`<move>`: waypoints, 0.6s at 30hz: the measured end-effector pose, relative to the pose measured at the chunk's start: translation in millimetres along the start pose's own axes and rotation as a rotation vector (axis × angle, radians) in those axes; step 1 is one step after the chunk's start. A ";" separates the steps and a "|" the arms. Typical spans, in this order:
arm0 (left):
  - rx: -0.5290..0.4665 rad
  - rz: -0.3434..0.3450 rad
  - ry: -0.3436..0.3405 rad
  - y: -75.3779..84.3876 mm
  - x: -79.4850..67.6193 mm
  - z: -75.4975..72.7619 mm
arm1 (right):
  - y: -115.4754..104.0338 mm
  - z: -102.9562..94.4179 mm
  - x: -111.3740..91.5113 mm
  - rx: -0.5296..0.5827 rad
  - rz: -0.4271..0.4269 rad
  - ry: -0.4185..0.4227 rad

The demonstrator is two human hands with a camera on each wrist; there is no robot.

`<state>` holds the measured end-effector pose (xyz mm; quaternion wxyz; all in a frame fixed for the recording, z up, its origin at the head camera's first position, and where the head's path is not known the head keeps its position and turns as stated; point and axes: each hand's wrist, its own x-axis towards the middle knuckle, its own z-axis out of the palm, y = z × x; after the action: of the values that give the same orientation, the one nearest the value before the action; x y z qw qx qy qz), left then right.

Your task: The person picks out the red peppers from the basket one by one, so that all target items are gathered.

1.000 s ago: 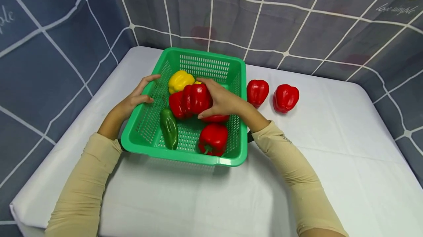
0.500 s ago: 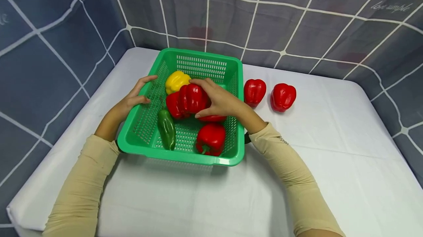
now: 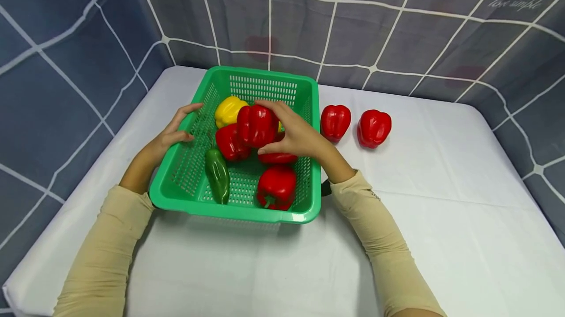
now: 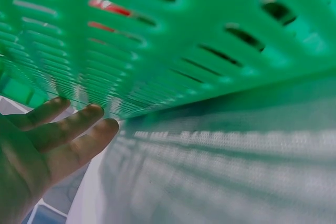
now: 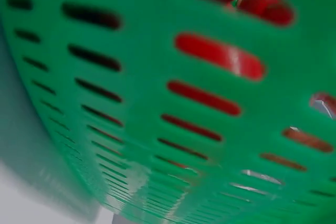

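A green plastic basket (image 3: 234, 216) stands on the white-covered table. My left hand (image 3: 165, 143) holds its left rim, thumb and index finger over the edge. In the left wrist view the other fingers (image 4: 79, 140) lie against the outside wall. With thumb and fingers my right hand (image 3: 295, 133) grips a red bell pepper (image 3: 257, 126) over the basket. Below it lie other red bell peppers (image 3: 277, 187), a yellow bell pepper (image 3: 228, 111) and a long green pepper (image 3: 217, 175). Another yellow patch is mostly hidden behind the right hand. Basket walls hide the right hand in the right wrist view.
Two red bell peppers (image 3: 374, 128) lie on the table (image 3: 441, 179) just right of the basket. A grey-blue curtain (image 3: 309, 22) with white lines borders the table's back and sides.
The gripped red bell pepper has risen a little and now shows more apart from the red one beside it. My left hand keeps its place on the rim. The head view has shifted slightly.
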<state>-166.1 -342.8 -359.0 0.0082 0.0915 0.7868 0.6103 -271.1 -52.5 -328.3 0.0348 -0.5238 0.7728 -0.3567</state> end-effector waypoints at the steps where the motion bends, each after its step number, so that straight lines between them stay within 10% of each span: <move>1: 0.010 0.002 0.001 -0.4 0.1 0.5 | 0.5 -0.2 -1.4 0.008 -0.007 0.013; 18: -0.023 -0.021 -0.032 1.5 -2.0 -2.3 | 0.7 -15.9 -36.9 0.163 0.087 0.056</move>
<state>-164.3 -345.0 -357.1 0.0282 0.0930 0.7805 0.6176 -261.9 -13.4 -328.7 0.0712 -0.4751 0.7639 -0.4309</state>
